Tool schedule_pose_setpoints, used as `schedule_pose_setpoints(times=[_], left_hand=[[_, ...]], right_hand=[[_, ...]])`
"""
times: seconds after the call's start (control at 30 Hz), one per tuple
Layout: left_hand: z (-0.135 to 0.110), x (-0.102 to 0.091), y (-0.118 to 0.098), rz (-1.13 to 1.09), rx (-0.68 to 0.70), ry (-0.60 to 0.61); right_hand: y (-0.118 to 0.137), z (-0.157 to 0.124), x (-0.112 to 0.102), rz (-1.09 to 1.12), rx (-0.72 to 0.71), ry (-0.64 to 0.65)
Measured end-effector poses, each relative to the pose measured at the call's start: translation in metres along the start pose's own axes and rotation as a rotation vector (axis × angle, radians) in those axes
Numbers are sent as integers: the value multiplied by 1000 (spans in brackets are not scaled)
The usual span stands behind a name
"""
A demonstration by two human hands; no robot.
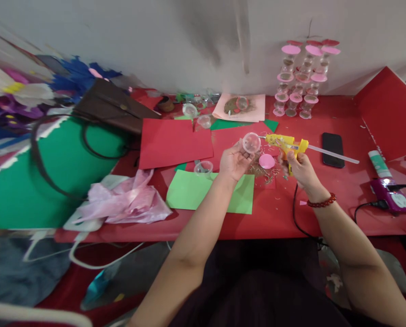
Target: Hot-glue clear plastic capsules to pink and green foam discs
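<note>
One clear cup [251, 142] sits in the fingers of the left hand [236, 163], just left of the yellow glue gun [286, 141] that the right hand [301, 169] grips, its long axis aimed cupward.

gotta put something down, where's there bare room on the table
Bare red tabletop lies in front of the phone, between the bracelet and the purple device, and behind the phone, between the cup stacks and the red board. Crowded: around the pink disc and scraps below the yellow glue gun; further left, light green sheet, pink plastic bag.
</note>
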State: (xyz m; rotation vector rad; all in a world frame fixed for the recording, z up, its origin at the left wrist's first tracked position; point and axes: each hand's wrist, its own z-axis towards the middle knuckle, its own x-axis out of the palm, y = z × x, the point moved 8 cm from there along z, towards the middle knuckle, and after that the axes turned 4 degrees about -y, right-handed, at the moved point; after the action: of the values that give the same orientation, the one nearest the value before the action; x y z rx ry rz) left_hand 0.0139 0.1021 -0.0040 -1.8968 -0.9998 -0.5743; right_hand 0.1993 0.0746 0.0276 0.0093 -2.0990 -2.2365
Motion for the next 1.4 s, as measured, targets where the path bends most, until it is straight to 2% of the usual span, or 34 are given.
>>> schedule_pose_setpoints(times=[0.73, 1.2, 1.4], left_hand=[[-8, 5, -4, -30, 6, -6], [-3, 2, -7, -14, 32, 6], [-4, 1, -7, -29, 30, -13]], right_hand=[[-6, 1, -2, -20, 46, -54], [-7, 0, -4, -98, 8, -49], [-4, -1, -4, -96, 33, -94]])
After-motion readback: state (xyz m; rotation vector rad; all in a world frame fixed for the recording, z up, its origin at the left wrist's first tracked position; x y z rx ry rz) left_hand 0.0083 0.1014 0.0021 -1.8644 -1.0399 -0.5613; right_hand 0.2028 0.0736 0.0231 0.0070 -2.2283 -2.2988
